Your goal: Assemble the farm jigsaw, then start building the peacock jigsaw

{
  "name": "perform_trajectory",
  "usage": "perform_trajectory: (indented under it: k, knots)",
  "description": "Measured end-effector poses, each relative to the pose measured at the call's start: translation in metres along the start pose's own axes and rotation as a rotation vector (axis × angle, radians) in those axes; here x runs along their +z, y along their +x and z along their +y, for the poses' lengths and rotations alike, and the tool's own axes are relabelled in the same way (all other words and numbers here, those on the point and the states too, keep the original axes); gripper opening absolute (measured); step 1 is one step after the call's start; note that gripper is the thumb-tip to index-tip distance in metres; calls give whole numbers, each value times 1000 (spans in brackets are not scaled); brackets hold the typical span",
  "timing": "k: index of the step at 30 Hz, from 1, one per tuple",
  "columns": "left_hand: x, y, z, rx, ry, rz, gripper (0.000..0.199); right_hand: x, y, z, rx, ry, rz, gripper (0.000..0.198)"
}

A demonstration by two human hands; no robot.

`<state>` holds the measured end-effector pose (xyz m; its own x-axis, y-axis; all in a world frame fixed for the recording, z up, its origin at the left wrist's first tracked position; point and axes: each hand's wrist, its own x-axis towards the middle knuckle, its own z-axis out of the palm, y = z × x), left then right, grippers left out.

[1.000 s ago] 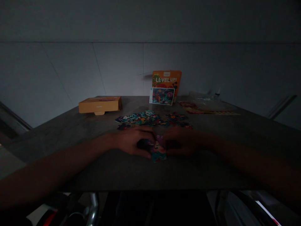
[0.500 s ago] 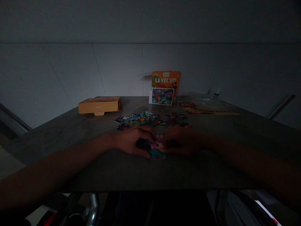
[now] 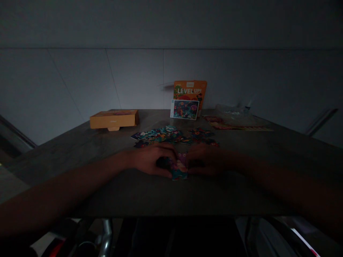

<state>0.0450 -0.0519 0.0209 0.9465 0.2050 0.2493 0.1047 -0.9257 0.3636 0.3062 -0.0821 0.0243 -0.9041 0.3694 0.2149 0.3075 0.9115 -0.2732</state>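
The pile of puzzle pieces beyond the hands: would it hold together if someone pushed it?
Probably not: the pile of puzzle pieces looks loosely overlapped, so a push would likely spread it across the table. The pieces look thin and flat, so each is probably light and unlikely to roll. Pale edges on some suggest fairly stiff card.
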Motion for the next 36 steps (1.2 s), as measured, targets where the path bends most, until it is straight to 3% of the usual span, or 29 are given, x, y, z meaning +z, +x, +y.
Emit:
perform_trajectory:
  k: [36]
  knots:
    - [-2,1,3,44,-5,14,23,0,0,-1,-48,-2,21,26]
